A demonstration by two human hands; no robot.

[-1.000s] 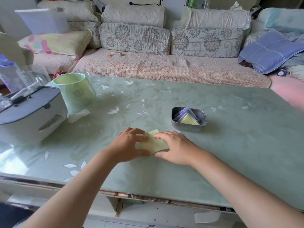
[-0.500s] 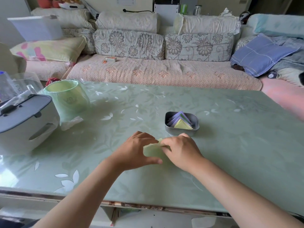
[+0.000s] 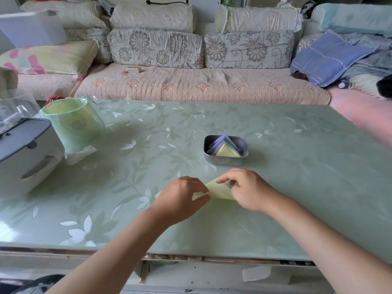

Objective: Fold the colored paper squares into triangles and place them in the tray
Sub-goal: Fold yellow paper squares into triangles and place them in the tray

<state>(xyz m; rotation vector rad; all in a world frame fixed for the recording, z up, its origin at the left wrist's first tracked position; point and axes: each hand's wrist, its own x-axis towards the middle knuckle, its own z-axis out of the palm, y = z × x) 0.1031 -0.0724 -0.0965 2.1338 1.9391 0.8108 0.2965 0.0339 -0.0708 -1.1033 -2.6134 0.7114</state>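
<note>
While the left hand (image 3: 182, 198) pinches the yellow paper (image 3: 218, 190) with curled fingers, the right hand (image 3: 244, 188) grips its far edge — both hands hide the paper's corners

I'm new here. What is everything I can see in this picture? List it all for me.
paper square: one, pale yellow, between both hands
tray: one, grey metal, mid-table, beyond the hands
folded triangles: several, purple and yellow, in the tray
table: one, pale green, leaf-patterned, foreground
lined bin: one, light green, table's far left
box: one, white with grey lid, table's left edge
sofa: one, beige floral, behind the table
pillow: one, blue, sofa's right end
left hand: one, pinching the paper square's left corner
right hand: one, gripping its upper edge
</note>
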